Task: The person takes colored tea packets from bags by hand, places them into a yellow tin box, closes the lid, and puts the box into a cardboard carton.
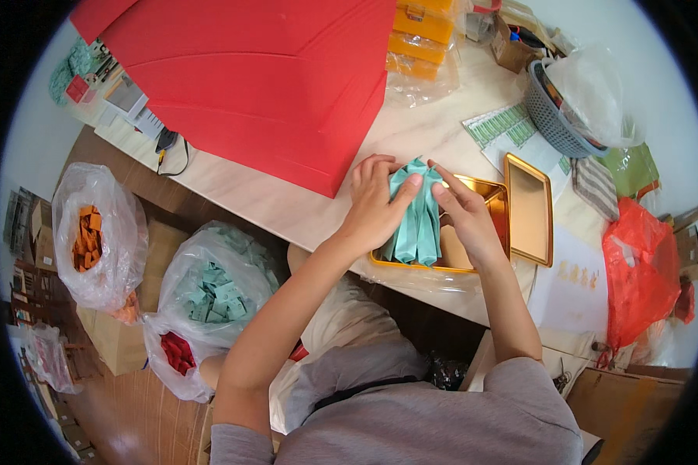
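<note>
Several narrow mint-green sachets (417, 226) stand side by side at the left part of an open gold tin box (502, 216). My left hand (375, 203) presses them from the left, its thumb on their front near the top. From the right, my right hand (465, 215) holds the same row with thumb and fingers. The box's bare gold inside shows to the right of the sachets. Its gold-rimmed lid (529, 209) lies against the box's right side. How deep the sachets sit in the box is partly hidden by my hands.
A large red box (256, 87) fills the table's far left. Yellow boxes (421, 35) in clear plastic, a grey basket (564, 116) and a red plastic bag (640, 267) are farther off. Below the table edge stand bags of orange (87, 238), green (218, 293) and red packets (177, 353).
</note>
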A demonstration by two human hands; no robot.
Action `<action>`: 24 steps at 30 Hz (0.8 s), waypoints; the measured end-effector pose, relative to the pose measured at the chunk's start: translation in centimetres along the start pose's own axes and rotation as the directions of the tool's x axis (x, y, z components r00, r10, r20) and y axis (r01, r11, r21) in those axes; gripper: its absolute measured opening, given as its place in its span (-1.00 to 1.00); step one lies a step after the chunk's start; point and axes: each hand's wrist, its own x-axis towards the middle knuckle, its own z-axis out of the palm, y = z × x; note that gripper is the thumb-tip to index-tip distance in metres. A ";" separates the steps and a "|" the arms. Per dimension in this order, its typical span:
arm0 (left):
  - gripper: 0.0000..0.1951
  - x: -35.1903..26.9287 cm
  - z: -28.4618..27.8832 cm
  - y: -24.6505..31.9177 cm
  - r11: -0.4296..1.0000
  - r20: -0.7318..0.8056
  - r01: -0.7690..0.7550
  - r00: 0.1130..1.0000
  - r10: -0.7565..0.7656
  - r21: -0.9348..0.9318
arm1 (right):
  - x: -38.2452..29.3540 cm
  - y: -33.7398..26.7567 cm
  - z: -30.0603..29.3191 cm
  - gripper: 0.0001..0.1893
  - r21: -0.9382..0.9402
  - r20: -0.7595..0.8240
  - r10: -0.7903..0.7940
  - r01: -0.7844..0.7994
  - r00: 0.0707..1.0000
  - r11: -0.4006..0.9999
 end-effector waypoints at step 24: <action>-0.63 -2.6 -2.1 -1.2 0.983 -0.079 0.109 0.989 -0.121 -0.146 | -0.5 1.5 2.1 -0.57 -0.515 0.101 0.041 0.017 0.994 0.857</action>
